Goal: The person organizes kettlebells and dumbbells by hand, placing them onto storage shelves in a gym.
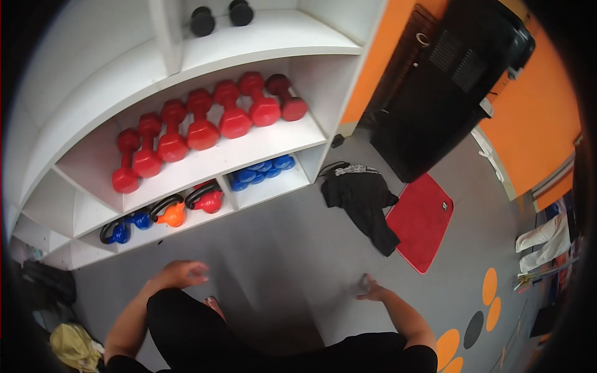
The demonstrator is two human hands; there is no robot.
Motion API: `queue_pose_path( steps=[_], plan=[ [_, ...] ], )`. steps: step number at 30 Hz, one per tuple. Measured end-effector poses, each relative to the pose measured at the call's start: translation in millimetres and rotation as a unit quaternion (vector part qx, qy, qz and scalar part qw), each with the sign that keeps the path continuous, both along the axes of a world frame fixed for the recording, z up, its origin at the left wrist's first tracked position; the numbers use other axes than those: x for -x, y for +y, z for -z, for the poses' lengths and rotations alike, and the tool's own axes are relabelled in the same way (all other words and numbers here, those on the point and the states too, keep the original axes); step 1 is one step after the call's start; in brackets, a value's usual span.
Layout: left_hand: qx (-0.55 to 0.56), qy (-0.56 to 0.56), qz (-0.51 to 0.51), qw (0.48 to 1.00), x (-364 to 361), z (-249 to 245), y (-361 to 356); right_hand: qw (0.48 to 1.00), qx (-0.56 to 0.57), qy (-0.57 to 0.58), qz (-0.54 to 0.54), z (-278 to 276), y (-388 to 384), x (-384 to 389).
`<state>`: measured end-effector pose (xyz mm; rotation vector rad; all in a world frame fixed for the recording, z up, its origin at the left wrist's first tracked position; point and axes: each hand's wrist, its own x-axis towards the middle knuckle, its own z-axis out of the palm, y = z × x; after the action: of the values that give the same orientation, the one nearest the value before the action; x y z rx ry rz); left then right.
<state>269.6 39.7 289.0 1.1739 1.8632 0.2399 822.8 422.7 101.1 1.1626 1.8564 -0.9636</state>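
My left hand (185, 273) hovers by my raised knee in black trousers (177, 329), above the grey floor; its fingers are apart and hold nothing. Out to the right, my right hand (370, 288) hangs over the floor, somewhat blurred, its fingertips hard to make out. A black garment (362, 202) lies on the floor beyond it, beside a red mat (424, 221). Red dumbbells (203, 134) stand in a row on the white shelf (273, 155). Below them are an orange kettlebell (174, 215), a red kettlebell (209, 201) and blue dumbbells (256, 174).
Two black dumbbells (203, 22) sit on the upper shelf. A large black machine (444, 87) leans near the orange wall (535, 99). Dark bags (50, 283) and a yellow cloth item (73, 347) lie at lower left. White fabric (544, 242) is at the right.
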Motion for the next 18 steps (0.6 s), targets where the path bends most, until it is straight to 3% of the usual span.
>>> queue_pose_path(
  steps=[1, 3, 4, 6, 8, 10, 13, 14, 16, 17, 18],
  plan=[
    [0.0, 0.004, 0.005, 1.0, 7, 1, 2, 1.0, 0.0, 0.004, 0.005, 8, -4, 6],
    [0.03, 0.096, 0.286, 0.953, 30, 8, -2, 0.996, 0.019, -0.068, -0.05, 28, -8, 16],
    [0.033, 0.098, 0.284, 0.953, 32, 12, 3, 0.996, 0.021, -0.064, -0.053, 29, -6, 13],
    [0.12, 0.02, 0.128, 0.984, 39, -8, 34, 0.99, 0.036, -0.054, -0.122, 30, 4, 15],
    [-0.016, 0.146, 0.166, 0.975, 8, -58, 78, 0.987, 0.026, -0.041, -0.156, 45, 6, 13],
    [-0.143, 0.186, 0.18, 0.955, -48, -98, 130, 0.983, 0.04, -0.046, -0.174, 45, 15, 15],
    [-0.276, 0.029, 0.121, 0.953, -147, -114, 177, 0.98, 0.073, -0.075, -0.168, 35, 24, 22],
    [-0.298, -0.043, 0.118, 0.946, -174, -94, 184, 0.978, 0.093, -0.1, -0.159, 34, 26, 28],
    [-0.24, -0.083, 0.151, 0.955, -221, -55, 187, 0.976, 0.053, -0.092, -0.192, 56, 26, 23],
    [-0.203, 0.053, 0.303, 0.929, -227, -46, 181, 0.972, 0.022, -0.088, -0.218, 64, 27, 23],
    [-0.154, 0.179, 0.442, 0.865, -237, -36, 172, 0.97, 0.027, -0.093, -0.224, 62, 22, 23]
  ],
)
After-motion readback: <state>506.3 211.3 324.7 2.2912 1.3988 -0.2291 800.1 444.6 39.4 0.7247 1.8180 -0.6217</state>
